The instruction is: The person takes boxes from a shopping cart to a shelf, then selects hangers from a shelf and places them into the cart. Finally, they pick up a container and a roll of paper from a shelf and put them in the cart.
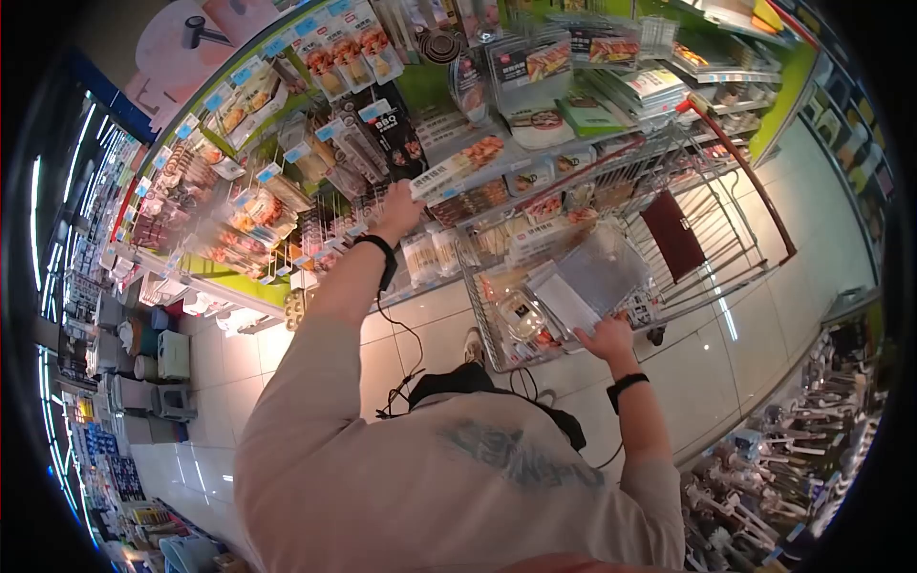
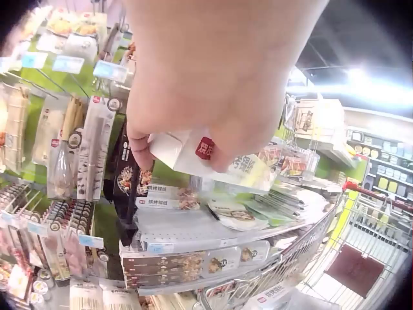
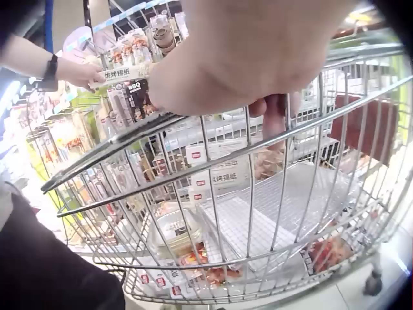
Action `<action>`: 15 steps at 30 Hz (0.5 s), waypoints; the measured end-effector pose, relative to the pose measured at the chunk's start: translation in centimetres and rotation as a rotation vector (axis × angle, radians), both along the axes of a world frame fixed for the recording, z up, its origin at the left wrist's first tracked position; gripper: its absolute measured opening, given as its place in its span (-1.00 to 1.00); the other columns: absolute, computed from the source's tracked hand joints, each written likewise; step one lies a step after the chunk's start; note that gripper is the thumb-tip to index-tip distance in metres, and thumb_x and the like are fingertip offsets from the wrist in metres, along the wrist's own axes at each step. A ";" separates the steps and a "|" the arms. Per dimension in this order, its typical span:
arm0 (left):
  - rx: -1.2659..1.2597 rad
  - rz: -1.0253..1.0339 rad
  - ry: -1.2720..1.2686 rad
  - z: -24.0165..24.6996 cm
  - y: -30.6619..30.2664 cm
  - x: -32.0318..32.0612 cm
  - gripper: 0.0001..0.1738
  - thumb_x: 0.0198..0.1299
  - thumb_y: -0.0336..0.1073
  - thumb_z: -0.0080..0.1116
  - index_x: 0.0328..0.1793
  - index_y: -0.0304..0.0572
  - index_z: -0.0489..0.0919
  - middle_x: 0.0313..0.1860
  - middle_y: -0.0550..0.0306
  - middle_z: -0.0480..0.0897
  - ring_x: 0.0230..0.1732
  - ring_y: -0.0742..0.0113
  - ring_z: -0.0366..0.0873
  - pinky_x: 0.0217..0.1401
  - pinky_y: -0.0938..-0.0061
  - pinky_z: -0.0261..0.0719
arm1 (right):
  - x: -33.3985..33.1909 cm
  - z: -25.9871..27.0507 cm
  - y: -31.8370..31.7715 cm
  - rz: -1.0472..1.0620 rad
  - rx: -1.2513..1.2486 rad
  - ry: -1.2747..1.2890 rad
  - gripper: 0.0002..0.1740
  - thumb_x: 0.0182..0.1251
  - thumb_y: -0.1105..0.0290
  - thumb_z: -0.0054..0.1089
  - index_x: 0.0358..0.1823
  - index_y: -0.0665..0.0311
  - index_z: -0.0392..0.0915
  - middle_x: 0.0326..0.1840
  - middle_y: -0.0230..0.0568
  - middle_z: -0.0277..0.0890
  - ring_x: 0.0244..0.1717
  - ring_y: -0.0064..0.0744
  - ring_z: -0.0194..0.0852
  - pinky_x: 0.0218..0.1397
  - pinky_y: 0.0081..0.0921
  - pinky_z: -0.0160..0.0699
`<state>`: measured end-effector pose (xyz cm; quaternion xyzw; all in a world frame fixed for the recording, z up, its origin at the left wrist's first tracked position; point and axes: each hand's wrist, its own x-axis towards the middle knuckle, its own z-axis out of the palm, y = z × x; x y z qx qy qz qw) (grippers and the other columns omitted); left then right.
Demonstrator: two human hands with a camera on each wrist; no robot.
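The left hand (image 1: 399, 212) grips one end of a long white box (image 1: 458, 170) with a food picture, held over the shelf. In the left wrist view, thumb and fingers pinch that box (image 2: 213, 161) near its red logo. The right hand (image 1: 609, 340) is at the near rim of the metal cart (image 1: 487, 329); in the right wrist view its fingers curl over the cart's top rail (image 3: 335, 121). Inside the cart lie a clear-wrapped wire rack (image 3: 248, 223), a clear container (image 3: 174, 231) and long white boxes (image 3: 219, 175).
Shelves with hanging barbecue goods (image 1: 349, 53) stand ahead and to the left. Similar long boxes (image 2: 161, 197) and stacked packs (image 2: 168, 270) sit on the shelf below the left hand. A rack of utensils (image 1: 764, 487) stands at the lower right. Tiled floor (image 1: 420, 346) shows between.
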<state>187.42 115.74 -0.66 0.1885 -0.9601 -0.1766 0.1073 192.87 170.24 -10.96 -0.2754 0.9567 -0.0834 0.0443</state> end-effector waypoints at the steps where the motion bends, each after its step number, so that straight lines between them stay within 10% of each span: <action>1: 0.025 -0.001 -0.047 0.6 0.4 -1.1 -0.35 0.15 -0.18 0.38 0.30 -0.27 0.39 0.24 -0.32 0.40 0.21 -0.29 0.48 0.20 -0.08 0.50 | -0.4 -0.2 0.4 0.001 0.005 0.007 -0.19 0.26 -0.38 0.07 -0.48 0.36 0.74 -0.41 0.08 0.68 -0.34 0.10 0.71 -0.18 -0.07 0.65; 15: 0.262 0.214 -0.273 -14.0 -6.4 -18.3 -0.38 0.24 -0.34 0.22 0.35 -0.43 0.25 0.31 -0.35 0.31 0.30 -0.45 0.36 0.30 -0.05 0.50 | -1.9 -0.6 4.2 -0.345 0.188 0.022 -0.56 0.16 0.05 0.28 -0.16 0.31 0.61 0.05 0.05 0.45 0.31 0.14 0.25 0.45 0.10 0.16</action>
